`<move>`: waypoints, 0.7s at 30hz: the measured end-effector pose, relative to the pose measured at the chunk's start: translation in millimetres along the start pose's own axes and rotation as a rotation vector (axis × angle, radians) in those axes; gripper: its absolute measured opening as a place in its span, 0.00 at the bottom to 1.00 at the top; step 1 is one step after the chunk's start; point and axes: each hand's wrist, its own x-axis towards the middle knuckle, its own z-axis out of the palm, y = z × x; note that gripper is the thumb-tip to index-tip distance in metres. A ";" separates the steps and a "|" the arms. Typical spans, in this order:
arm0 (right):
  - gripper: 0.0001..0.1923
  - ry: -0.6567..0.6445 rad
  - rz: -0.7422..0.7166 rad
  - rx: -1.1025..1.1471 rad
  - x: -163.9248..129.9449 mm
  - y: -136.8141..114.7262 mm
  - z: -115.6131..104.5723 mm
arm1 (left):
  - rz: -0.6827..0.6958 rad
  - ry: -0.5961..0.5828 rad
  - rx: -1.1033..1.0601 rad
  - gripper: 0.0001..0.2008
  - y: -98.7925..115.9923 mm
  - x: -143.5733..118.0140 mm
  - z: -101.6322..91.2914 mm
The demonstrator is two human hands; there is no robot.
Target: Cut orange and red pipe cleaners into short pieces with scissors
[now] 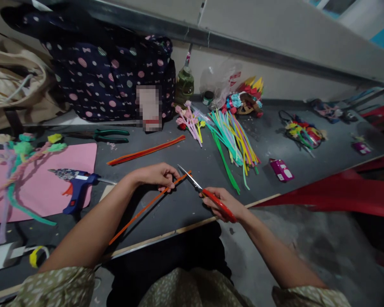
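two hands, scissors [208,194], orange pipe cleaner [141,212]

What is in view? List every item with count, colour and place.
orange pipe cleaner: one, orange, held over the table's front edge
scissors: one, red handles, blades open at the pipe cleaner's tip
orange pipe cleaner bundle: one, orange, table centre
glue gun: one, blue, on the pink sheet's edge
pink sheet: one, left
pliers: one, green handles, behind the sheet
mixed pipe cleaners: many, green, yellow, pink, right of centre
spotted bag: one, dark, back
left hand: holds the orange pipe cleaner
right hand: holds the scissors
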 end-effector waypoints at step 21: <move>0.30 -0.004 0.012 0.131 -0.3 2.4 -3.9 | 0.001 0.013 0.011 0.17 6.9 -3.4 -0.6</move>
